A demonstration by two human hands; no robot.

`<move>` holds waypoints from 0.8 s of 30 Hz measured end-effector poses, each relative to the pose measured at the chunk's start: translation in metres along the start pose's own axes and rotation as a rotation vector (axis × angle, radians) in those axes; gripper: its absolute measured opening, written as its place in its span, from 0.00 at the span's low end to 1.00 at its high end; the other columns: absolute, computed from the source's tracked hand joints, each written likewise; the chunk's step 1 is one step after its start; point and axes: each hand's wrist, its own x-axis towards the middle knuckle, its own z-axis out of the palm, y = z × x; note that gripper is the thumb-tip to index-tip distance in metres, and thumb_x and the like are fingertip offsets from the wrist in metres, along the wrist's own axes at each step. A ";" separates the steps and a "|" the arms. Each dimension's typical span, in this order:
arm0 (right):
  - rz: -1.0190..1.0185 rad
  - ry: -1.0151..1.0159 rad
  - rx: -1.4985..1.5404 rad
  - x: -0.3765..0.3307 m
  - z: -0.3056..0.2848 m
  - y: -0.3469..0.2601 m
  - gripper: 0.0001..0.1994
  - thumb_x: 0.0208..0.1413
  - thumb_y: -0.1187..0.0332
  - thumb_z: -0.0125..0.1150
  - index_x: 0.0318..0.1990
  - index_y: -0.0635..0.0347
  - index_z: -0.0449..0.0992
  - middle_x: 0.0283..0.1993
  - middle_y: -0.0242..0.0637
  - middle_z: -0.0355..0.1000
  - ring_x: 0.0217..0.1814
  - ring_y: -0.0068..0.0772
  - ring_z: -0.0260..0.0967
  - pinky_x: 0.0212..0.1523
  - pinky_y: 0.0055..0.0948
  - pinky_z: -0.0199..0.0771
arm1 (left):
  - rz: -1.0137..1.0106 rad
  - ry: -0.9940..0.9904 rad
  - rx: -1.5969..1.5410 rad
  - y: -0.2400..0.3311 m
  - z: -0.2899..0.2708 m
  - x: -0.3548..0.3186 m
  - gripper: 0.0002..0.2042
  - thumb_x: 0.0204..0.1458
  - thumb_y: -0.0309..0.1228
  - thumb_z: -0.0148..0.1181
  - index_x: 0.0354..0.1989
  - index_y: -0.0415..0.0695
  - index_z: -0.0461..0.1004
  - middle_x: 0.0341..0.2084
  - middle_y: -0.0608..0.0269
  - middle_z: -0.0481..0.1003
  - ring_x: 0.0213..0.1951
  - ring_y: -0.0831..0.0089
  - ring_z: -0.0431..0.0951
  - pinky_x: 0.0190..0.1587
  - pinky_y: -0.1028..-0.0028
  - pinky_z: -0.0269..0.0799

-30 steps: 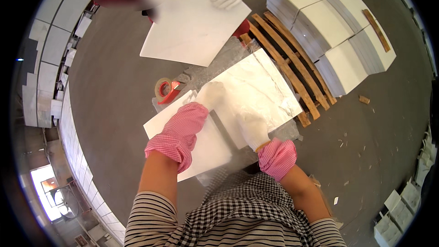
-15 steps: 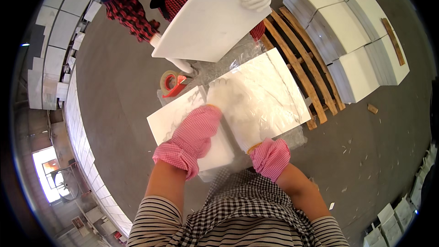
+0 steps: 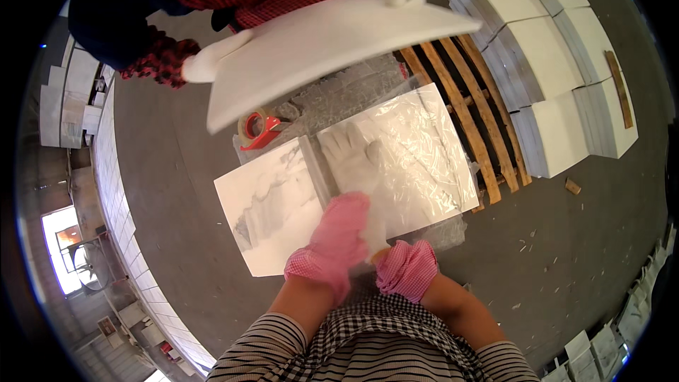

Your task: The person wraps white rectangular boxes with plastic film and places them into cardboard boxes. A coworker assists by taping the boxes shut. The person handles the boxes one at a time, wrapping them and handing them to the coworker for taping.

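Two white, grey-veined slabs that look like tiles lie before me. The right tile [image 3: 431,163] has shiny clear plastic film over it; the left tile [image 3: 269,205] shows a bare veined face. My left hand [image 3: 348,159], in a white glove and pink checked sleeve, rests with fingers spread near the right tile's left edge. Close beside it, my right hand [image 3: 378,223], also gloved, is partly covered by the left sleeve, and its fingers cannot be made out. Beyond the left tile stands a red tape dispenser [image 3: 260,133] with a roll of tape.
Across from me a person in a red-and-black checked top holds a large white panel [image 3: 332,42] in gloved hands. Clear film [image 3: 339,95] lies behind the tiles. To the right are a wooden pallet [image 3: 488,120], stacked white slabs [image 3: 544,56] and a wood scrap [image 3: 573,186].
My left forearm has moved right, across my right hand, exposing more of the left tile. The other person's panel has tilted flatter, its left end now nearer the tape dispenser.
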 end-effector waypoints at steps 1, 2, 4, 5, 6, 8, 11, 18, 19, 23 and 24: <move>-0.004 -0.040 0.025 -0.012 -0.003 0.002 0.09 0.63 0.62 0.57 0.46 0.47 0.81 0.43 0.43 0.81 0.48 0.48 0.81 0.43 0.51 0.81 | -0.004 -0.033 -0.015 0.002 -0.007 0.002 0.37 0.64 0.48 0.56 0.75 0.37 0.60 0.73 0.32 0.58 0.75 0.28 0.51 0.76 0.36 0.43; -0.011 -0.051 0.050 -0.025 0.000 0.008 0.08 0.63 0.62 0.57 0.45 0.46 0.81 0.43 0.43 0.81 0.48 0.48 0.81 0.43 0.51 0.81 | -0.007 -0.067 -0.030 0.003 -0.014 0.003 0.37 0.64 0.48 0.56 0.75 0.36 0.60 0.73 0.33 0.58 0.75 0.28 0.51 0.76 0.36 0.43; 0.069 0.177 0.069 -0.031 0.044 0.041 0.14 0.55 0.55 0.65 0.48 0.43 0.83 0.46 0.34 0.81 0.50 0.45 0.80 0.42 0.46 0.77 | 0.014 -0.088 -0.050 0.005 -0.010 0.008 0.36 0.64 0.47 0.57 0.75 0.36 0.61 0.73 0.34 0.59 0.75 0.29 0.52 0.77 0.37 0.43; 0.029 0.456 -0.064 -0.041 0.071 0.067 0.12 0.56 0.58 0.63 0.46 0.44 0.82 0.44 0.38 0.80 0.45 0.45 0.78 0.43 0.48 0.77 | 0.033 -0.079 -0.054 0.006 0.002 0.010 0.36 0.64 0.47 0.57 0.74 0.36 0.61 0.73 0.34 0.60 0.75 0.30 0.52 0.77 0.37 0.43; -0.003 0.607 -0.089 -0.047 0.069 0.081 0.16 0.56 0.56 0.65 0.50 0.47 0.81 0.46 0.41 0.80 0.47 0.49 0.78 0.46 0.49 0.77 | -0.006 -0.054 -0.032 -0.005 -0.007 0.003 0.36 0.64 0.47 0.57 0.74 0.35 0.62 0.72 0.35 0.60 0.75 0.30 0.53 0.77 0.37 0.43; 0.197 0.896 0.076 0.008 0.043 0.131 0.24 0.55 0.53 0.68 0.56 0.53 0.80 0.49 0.47 0.81 0.50 0.56 0.78 0.52 0.51 0.77 | 0.069 0.023 -0.042 -0.006 -0.003 0.002 0.35 0.62 0.46 0.59 0.72 0.35 0.63 0.71 0.35 0.62 0.74 0.31 0.55 0.76 0.38 0.45; 0.472 1.367 0.031 0.035 0.011 0.184 0.27 0.57 0.53 0.70 0.59 0.61 0.78 0.51 0.50 0.81 0.55 0.61 0.76 0.57 0.56 0.75 | 0.060 -0.018 -0.106 0.005 -0.012 0.004 0.34 0.61 0.44 0.61 0.72 0.35 0.64 0.69 0.35 0.63 0.72 0.32 0.57 0.76 0.39 0.47; 0.608 1.198 0.626 0.017 0.044 0.209 0.10 0.59 0.64 0.67 0.45 0.56 0.85 0.36 0.43 0.81 0.43 0.47 0.79 0.47 0.45 0.77 | 0.096 0.038 -0.001 -0.001 -0.002 0.004 0.34 0.60 0.41 0.64 0.72 0.35 0.64 0.69 0.34 0.63 0.70 0.34 0.59 0.74 0.39 0.50; 0.527 1.267 0.539 0.017 0.045 0.211 0.10 0.59 0.63 0.68 0.44 0.57 0.85 0.35 0.44 0.81 0.43 0.48 0.80 0.46 0.46 0.77 | 0.110 0.029 -0.001 0.003 -0.006 0.004 0.34 0.60 0.41 0.64 0.72 0.36 0.64 0.69 0.34 0.63 0.71 0.34 0.58 0.74 0.39 0.50; 0.541 1.214 0.311 0.011 0.040 0.212 0.08 0.60 0.64 0.65 0.39 0.57 0.85 0.35 0.45 0.81 0.43 0.53 0.79 0.46 0.49 0.78 | 0.137 -0.004 0.027 0.002 -0.008 0.004 0.35 0.61 0.41 0.63 0.73 0.36 0.64 0.71 0.34 0.62 0.72 0.33 0.57 0.74 0.38 0.50; 0.575 1.170 0.308 0.009 0.039 0.211 0.07 0.60 0.65 0.65 0.38 0.57 0.85 0.35 0.45 0.81 0.43 0.54 0.79 0.46 0.49 0.78 | 0.136 -0.011 0.041 -0.002 -0.004 0.004 0.35 0.61 0.42 0.63 0.73 0.36 0.64 0.71 0.33 0.61 0.72 0.33 0.57 0.74 0.38 0.49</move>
